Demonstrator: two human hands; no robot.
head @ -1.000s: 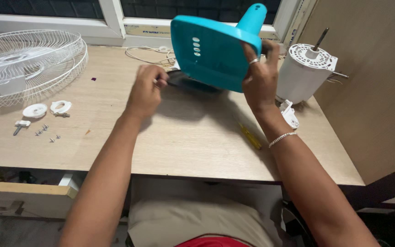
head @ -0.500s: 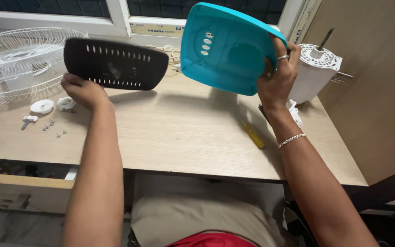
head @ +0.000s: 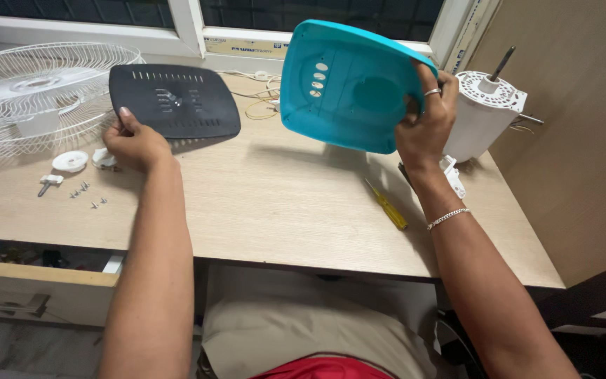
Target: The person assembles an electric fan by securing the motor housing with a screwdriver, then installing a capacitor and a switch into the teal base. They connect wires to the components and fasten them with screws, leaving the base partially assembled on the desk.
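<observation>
My right hand point(head: 423, 123) grips the right edge of a turquoise plastic fan base shell point(head: 341, 88), held up off the table with its hollow underside facing me. My left hand point(head: 135, 144) holds the near left corner of a black slotted bottom plate point(head: 177, 102), which hangs low and nearly flat over the table's left side beside the white wire fan guard point(head: 36, 95).
On the wooden table point(head: 275, 203) lie a yellow-handled screwdriver point(head: 388, 207), a white fan motor point(head: 482, 112) with its shaft up, white plastic nuts point(head: 71, 161), several small screws point(head: 85, 196) and loose wires point(head: 257, 95) by the window. A wooden panel stands at right.
The black plate came off the turquoise shell; my left hand carried it left, then lowered it from upright to nearly flat over the table. The shell's underside turned toward me.
</observation>
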